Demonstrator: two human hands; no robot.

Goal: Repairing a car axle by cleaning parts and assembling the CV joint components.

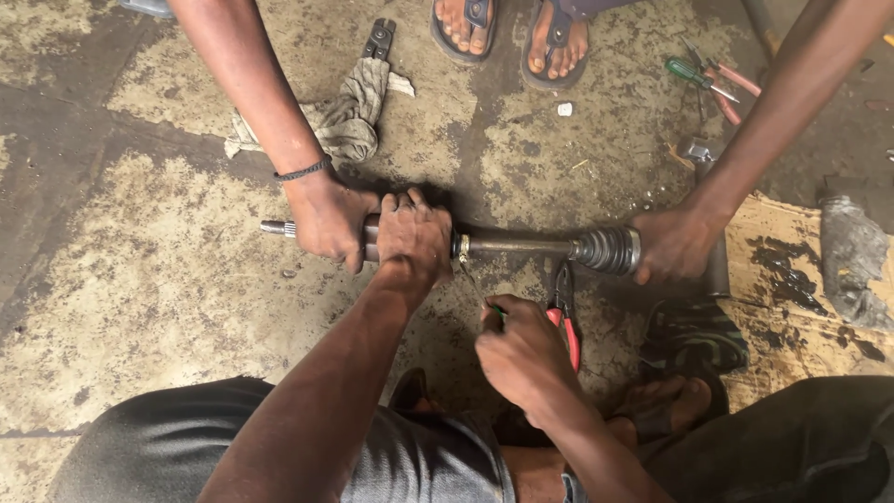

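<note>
Stained floor; left hand clamped around axle shaft

The drive shaft under my left grip is dull dark grey metal with a black ribbed rubber boot at one end and a pale silvery splined tip at the other. Beside my right grip lie pliers with red handles, and a screwdriver with a green handle lies farther off. The concrete floor is blotchy tan and dark grey with black oil stains, the rag is grubby beige-grey, the cardboard is brown with black smears, and my trousers are dark grey.
</note>
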